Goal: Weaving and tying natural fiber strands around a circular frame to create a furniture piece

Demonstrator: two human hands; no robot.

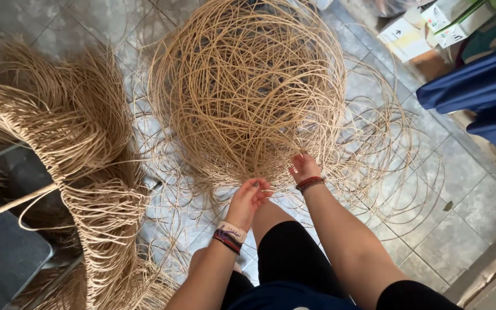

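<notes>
**Two hands at the near edge of a loose rattan coil**

A big tangled coil of rattan strands [247, 92] lies on the tiled floor [460, 189] at twelve o'clock. It looks light, springy and snag-prone, best taken by single strands. The left hand [248, 198] pinches strands at six o'clock; the right hand [304, 167] reaches in, its grip hidden.

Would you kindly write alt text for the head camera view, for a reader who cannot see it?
Seen from above, a person's left hand and right hand reach into the near edge of a big loose coil of rattan strands on a grey tiled floor. A partly woven wicker piece stands at left.
</notes>
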